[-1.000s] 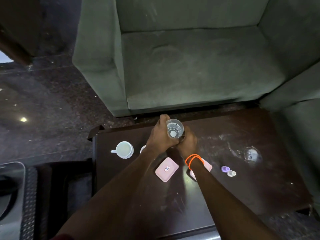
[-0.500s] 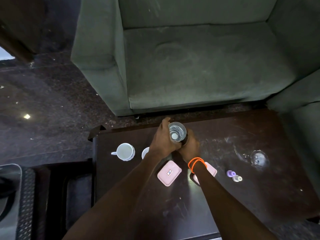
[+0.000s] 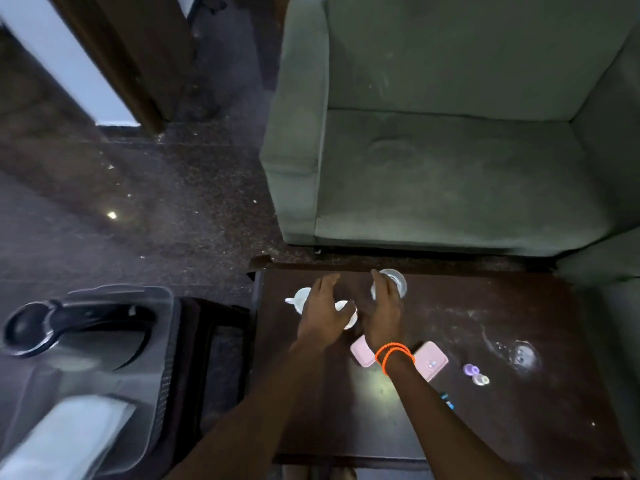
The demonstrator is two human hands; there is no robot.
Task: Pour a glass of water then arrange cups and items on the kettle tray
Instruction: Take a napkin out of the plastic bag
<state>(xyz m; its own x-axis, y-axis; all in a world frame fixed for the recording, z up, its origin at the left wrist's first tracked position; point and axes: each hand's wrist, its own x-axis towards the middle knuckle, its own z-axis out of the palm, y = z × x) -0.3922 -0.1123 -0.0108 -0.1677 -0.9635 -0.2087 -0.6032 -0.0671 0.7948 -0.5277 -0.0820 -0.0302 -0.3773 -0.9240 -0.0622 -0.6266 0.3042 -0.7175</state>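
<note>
Two hands are hovering over the far left part of the dark tabletop; the left hand is lying flat with its fingers straight and spread, gripping nothing, and it is covering most of a white cup beneath its palm; a second white cup, handle pointing left, is sitting just beside that hand; the right hand, banded at the wrist by orange bracelets, is also relaxed and holding nothing, its fingertips reaching up against the near side of the glass, which is standing upright near the far edge of the tabletop; whether they are actually touching it I cannot tell.

That placement is looking like the main risk; a nudge from those extended fingers could be sending the glass toward the edge and the green armchair; how much water it is holding I cannot tell. A wet patch is already spreading on the right, so a cup dragged through it might be sliding. The left palm, coming down blind over the hidden cup, could be tipping it or knocking it into its neighbour. Two pink cases and small purple and pale caps are lying close to the right wrist, where a withdrawing forearm could be sweeping them off. Blurred at the lower left, a dark tray-like thing is sitting well apart, so each item is likely facing a long carry across the gap.
</note>
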